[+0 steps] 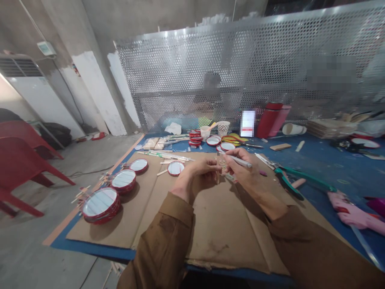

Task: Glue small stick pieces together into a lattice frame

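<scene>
Over the cardboard sheet (222,228), my left hand (204,168) pinches a small flat wooden stick (218,170) upright. My right hand (245,166) is closed around a grey pen-like tool (239,160); its tip is close to the top of the stick, and I cannot tell whether they touch. Small light scraps lie between the hands. Left of my left hand, a red-rimmed jar lid (176,168) lies beside a wooden craft stick (162,172). Three red-rimmed round pieces with sticks at their far-left sides stand in a row, the nearest one (100,202) the largest.
Green-handled pliers (288,184) and a pink glue gun (355,212) lie to the right. Farther back are yellow-handled scissors (234,139), paper cups (223,128), a phone (248,123) and a red thermos (270,120). A perforated metal panel (186,72) borders the table's back.
</scene>
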Demonstrator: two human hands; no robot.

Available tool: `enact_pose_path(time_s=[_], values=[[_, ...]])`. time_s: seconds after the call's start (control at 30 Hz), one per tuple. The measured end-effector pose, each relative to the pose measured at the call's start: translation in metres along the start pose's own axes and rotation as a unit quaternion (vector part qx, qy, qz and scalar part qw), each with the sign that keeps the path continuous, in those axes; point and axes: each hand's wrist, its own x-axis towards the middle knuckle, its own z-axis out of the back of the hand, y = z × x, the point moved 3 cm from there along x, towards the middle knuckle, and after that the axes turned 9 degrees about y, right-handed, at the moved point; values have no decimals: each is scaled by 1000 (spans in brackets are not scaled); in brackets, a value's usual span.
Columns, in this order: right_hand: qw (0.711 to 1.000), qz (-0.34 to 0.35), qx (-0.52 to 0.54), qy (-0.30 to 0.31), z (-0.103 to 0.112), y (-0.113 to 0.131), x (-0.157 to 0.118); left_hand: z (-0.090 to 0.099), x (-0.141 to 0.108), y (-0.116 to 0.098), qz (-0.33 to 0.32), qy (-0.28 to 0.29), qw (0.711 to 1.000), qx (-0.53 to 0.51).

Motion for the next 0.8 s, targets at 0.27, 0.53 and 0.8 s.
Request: enact_pose_path(time_s=[0.27, 0.53, 0.8], values=[[1000, -16, -20, 10, 0, 4, -2, -1, -3, -5, 12, -3, 1000, 8], [998, -20, -44, 30, 0, 11, -3, 0, -2, -3, -11, 7, 1000, -10], [1000, -5, -11, 5, 3, -1, 1, 0, 0, -2, 18, 0, 1000, 7]])
